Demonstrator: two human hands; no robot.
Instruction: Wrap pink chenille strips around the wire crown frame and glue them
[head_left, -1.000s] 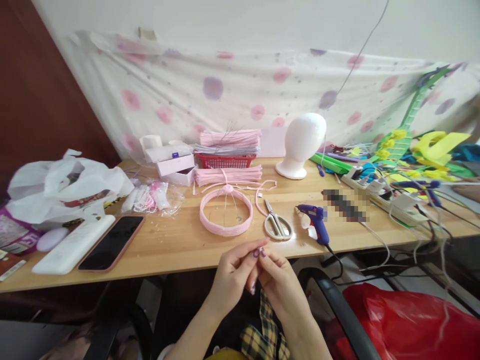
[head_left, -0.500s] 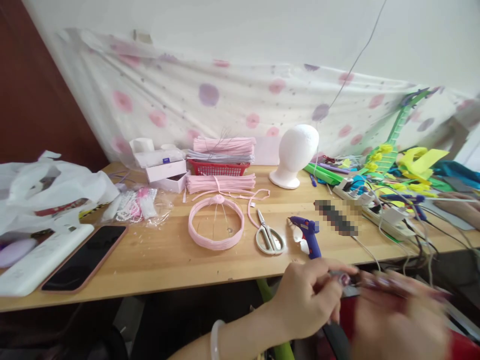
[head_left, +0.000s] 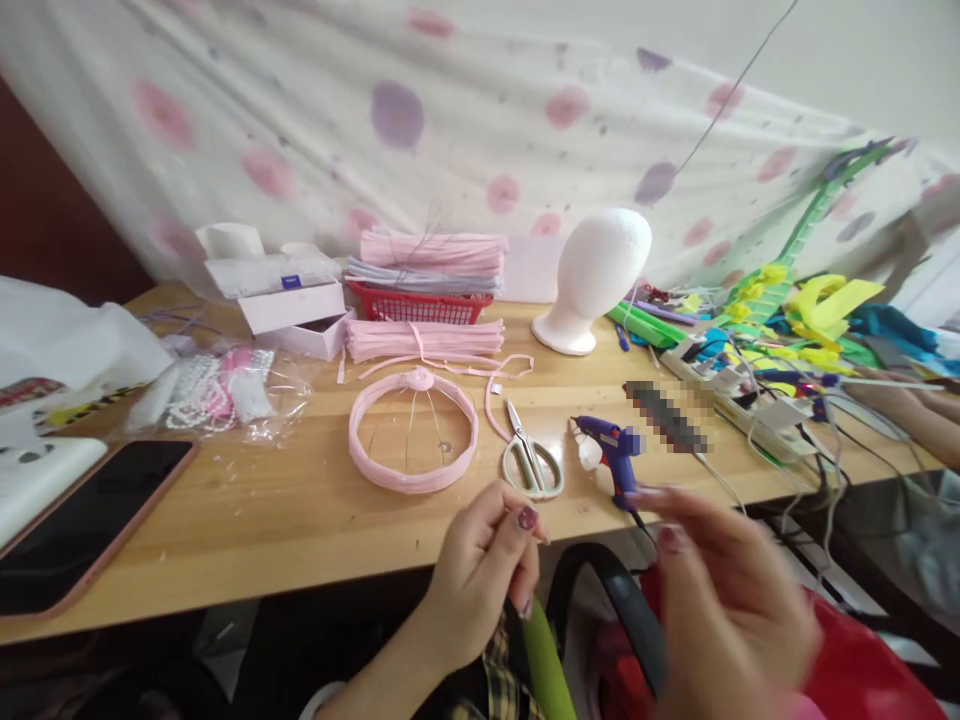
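Note:
My left hand (head_left: 491, 575) is just off the front edge of the table, fingers curled and thumb pressed against them; whatever it may hold is hidden. To the right is my right hand (head_left: 731, 610), blurred by motion, its thumb and fingers apart, with nothing visible between them. Its fingertips come close to the handle of a blue glue gun (head_left: 616, 455) lying on the table; whether they touch cannot be told. Scissors (head_left: 531, 460) lie left of the glue gun. Beyond my left hand sits a pink ring-shaped frame (head_left: 361, 455) with thin wires meeting at a pink knob.
A white foam head (head_left: 600, 270) stands behind. Pink strips (head_left: 427, 340) lie before a red basket (head_left: 420, 305). At left are a phone (head_left: 97, 520) and bagged beads (head_left: 217, 390). A power strip (head_left: 765, 425) with cables is at right, near another person's arm (head_left: 900, 405).
My hands, close together before, are now apart; the left has moved left and the right has opened towards the glue gun. The view has tilted down.

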